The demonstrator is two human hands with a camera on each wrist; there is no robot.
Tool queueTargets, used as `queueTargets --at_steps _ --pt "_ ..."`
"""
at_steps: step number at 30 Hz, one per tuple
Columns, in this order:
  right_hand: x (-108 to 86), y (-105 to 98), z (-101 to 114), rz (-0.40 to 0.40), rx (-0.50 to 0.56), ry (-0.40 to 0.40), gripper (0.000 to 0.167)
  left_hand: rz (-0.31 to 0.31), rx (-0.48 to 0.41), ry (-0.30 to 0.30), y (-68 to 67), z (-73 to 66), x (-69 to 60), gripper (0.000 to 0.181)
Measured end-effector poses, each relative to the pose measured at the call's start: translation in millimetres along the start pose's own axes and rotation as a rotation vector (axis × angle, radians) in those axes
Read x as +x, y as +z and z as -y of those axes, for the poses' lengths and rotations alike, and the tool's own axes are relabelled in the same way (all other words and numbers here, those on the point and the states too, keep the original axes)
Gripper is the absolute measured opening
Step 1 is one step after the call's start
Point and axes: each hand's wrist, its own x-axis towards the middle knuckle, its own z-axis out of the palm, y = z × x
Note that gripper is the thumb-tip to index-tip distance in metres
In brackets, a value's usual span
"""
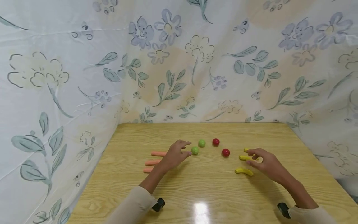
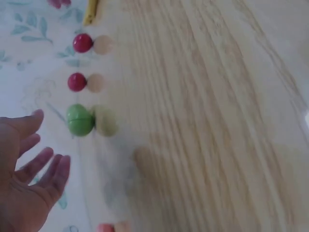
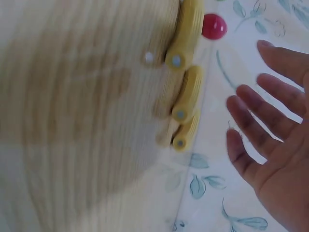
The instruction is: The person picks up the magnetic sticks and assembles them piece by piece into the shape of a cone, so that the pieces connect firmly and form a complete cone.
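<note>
My left hand (image 1: 175, 154) hovers with parted, slightly bent fingers just left of the nearer green ball (image 1: 195, 150), holding nothing. A second green ball (image 1: 201, 143) lies close behind it. In the left wrist view, the green ball (image 2: 80, 120) shows a line round its middle, apart from the fingers. My right hand (image 1: 265, 163), also holding nothing, hangs over the right side by three yellow toy bananas, the nearest banana (image 1: 244, 171) in plain sight and the middle banana (image 1: 245, 157) partly covered. Spread fingers (image 3: 248, 118) show beside the bananas in the right wrist view.
Two shiny red balls, one farther back (image 1: 216, 142) and one nearer (image 1: 225, 152), lie between the hands. Three salmon-coloured sticks (image 1: 152, 162) lie left, partly behind the left hand. A floral cloth (image 1: 195, 77) hangs behind the wooden table (image 1: 195, 193).
</note>
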Motion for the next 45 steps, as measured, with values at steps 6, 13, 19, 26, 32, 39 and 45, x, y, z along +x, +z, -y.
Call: queueTargets --at_steps 6,13,19,26,32,39,45 --pt "-3.6 13.2 8.6 0.115 0.055 0.045 0.044 0.041 0.041 -0.035 15.6 4.7 6.5 0.053" --pt "-1.4 24.4 8.2 0.191 0.094 0.058 0.037 0.033 0.088 -0.036 24.8 10.6 11.0 0.050" --pt "2.2 28.0 9.6 0.199 0.037 0.040 0.028 0.022 0.118 -0.007 28.0 10.6 11.7 0.040" --pt "3.0 28.7 8.7 0.217 0.023 0.065 0.019 0.028 0.130 0.017 32.7 5.1 12.5 0.037" --pt "1.6 31.6 9.5 0.193 -0.019 0.080 0.014 0.033 0.143 0.002 36.1 3.7 11.6 0.042" --pt "-0.2 33.1 11.8 0.190 -0.032 0.066 0.019 0.048 0.179 -0.023 37.0 -0.3 8.9 0.043" --pt "-0.3 35.7 14.8 0.195 -0.013 0.088 0.016 0.059 0.135 0.009 39.4 -3.9 4.6 0.033"
